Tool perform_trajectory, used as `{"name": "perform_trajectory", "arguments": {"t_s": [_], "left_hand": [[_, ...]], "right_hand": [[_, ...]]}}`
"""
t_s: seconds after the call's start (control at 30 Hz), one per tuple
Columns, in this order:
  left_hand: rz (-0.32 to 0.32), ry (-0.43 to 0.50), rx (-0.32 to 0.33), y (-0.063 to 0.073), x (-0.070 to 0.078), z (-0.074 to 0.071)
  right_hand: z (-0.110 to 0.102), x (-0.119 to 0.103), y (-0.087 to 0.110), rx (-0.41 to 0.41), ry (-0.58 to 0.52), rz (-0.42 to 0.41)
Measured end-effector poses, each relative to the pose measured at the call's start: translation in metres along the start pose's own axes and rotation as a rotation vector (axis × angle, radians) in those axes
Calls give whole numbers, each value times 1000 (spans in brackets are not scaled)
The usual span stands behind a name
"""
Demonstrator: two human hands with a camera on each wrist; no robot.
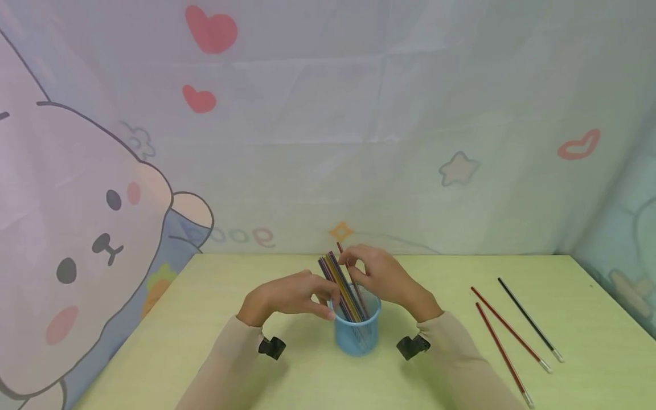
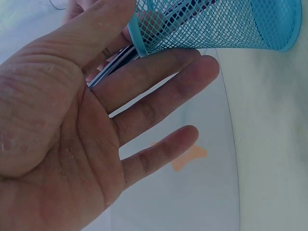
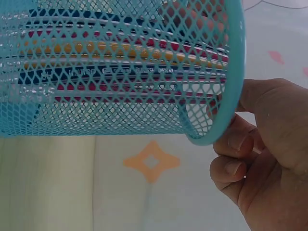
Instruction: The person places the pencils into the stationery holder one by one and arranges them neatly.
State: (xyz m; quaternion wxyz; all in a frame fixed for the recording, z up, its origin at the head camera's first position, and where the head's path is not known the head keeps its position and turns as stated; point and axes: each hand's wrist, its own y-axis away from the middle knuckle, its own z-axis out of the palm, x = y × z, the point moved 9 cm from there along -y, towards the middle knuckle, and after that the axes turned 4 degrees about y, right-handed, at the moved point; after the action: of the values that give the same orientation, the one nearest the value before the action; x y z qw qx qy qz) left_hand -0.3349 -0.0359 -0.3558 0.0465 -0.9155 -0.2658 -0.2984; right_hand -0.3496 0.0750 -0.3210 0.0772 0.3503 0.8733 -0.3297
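A light-blue mesh pencil cup (image 1: pixel 357 340) stands upright on the table. Several striped pencils (image 1: pixel 343 287), dark, yellow and reddish, lean left inside it. My right hand (image 1: pixel 381 276) pinches a dark red pencil (image 1: pixel 357 290) between thumb and index finger above the cup's right side; its lower part is inside the cup, behind the mesh in the right wrist view. My left hand (image 1: pixel 294 293) is at the cup's left rim, next to the leaning bunch. In the left wrist view its fingers (image 2: pixel 159 103) lie fairly straight alongside the cup, with the thumb at the rim.
On the right of the pale yellow table (image 1: pixel 435 393) lie two red pencils (image 1: pixel 509 327) and one black pencil (image 1: pixel 528 316), their white ends toward me. A printed cloth (image 1: pixel 328 142) with hearts and a cartoon animal hangs behind the table's far edge.
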Motion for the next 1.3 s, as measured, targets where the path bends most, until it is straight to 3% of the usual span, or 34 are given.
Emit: {"name": "perform_trajectory", "arguments": {"t_s": [0.1, 0.3, 0.7, 1.07, 1.3], "left_hand": [[7, 5, 3, 0, 0, 0], [9, 6, 5, 0, -1, 1], [8, -3, 4, -1, -2, 1], [-8, -6, 4, 2, -1, 1], [-5, -9, 7, 1, -2, 1]], "right_hand": [[2, -1, 0, -12, -10, -16], [-3, 6, 1, -27, -44, 29], [-38, 29, 12, -30, -109, 106], [-61, 66, 40, -218, -159, 324], [-74, 89, 68, -361, -123, 426]]}}
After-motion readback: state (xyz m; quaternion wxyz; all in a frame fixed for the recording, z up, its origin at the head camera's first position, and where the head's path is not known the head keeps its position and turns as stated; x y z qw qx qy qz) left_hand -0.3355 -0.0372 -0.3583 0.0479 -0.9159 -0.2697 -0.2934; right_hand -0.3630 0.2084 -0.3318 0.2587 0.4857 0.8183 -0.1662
